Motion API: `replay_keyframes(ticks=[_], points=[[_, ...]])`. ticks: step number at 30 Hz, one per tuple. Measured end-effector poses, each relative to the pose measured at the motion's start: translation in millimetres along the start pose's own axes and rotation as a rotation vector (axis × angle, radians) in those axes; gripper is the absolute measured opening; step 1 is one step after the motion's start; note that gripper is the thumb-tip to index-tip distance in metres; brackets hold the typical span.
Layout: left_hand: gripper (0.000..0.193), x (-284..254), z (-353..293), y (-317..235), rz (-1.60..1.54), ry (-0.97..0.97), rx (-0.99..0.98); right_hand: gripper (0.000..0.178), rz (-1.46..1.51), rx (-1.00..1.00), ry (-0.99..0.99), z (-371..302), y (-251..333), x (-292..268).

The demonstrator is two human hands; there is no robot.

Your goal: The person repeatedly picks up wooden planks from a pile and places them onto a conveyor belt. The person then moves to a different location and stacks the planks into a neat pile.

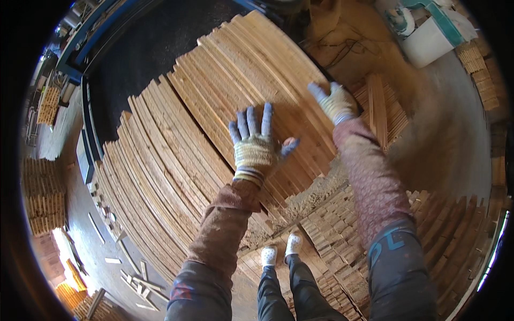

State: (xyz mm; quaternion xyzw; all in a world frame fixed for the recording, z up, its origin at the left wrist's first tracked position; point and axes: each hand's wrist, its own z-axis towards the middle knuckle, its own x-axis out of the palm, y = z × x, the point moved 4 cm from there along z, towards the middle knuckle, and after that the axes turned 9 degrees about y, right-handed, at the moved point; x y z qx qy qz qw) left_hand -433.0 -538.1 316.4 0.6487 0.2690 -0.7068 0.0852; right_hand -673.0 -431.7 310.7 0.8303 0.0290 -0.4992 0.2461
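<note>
Many long, narrow wooden boards [166,139] lie side by side on a dark machine bed [147,45], with a dark gap dividing them in two groups. My left hand [254,147], in a knitted glove with grey-blue fingers, lies on the right-hand group, open with fingers spread. A bit of the glove's thumb looks torn. At the right edge of that group is my right hand [340,104], gloved the same way. Its thumb and a finger are stretched apart by the outermost board [292,69]; its other fingers are partly hidden. Neither hand grips a board.
Sawdust [310,198] lies along the boards' near ends. Stacked wood pieces [334,230] fill the floor near my feet, with more boards [383,109] at the right. A white and green bin [428,43] stands at the far right. Loose offcuts [142,283] are scattered at the lower left.
</note>
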Motion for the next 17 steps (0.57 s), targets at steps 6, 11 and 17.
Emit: replay_keyframes(ticks=[6,11,17], points=[[0.108,-12.8,2.6,-21.2,-0.041,0.029,0.057,0.11,-0.175,0.069,0.044,-18.2,-0.9,-21.8],[0.105,-9.3,-2.0,-12.8,-0.103,-0.08,0.081,0.104,-0.366,0.042,0.169,-54.0,27.0,-64.5],[0.102,18.2,7.3,5.6,-0.206,-0.326,0.145,0.083,-0.612,0.016,0.05,-152.9,6.2,-265.7]])
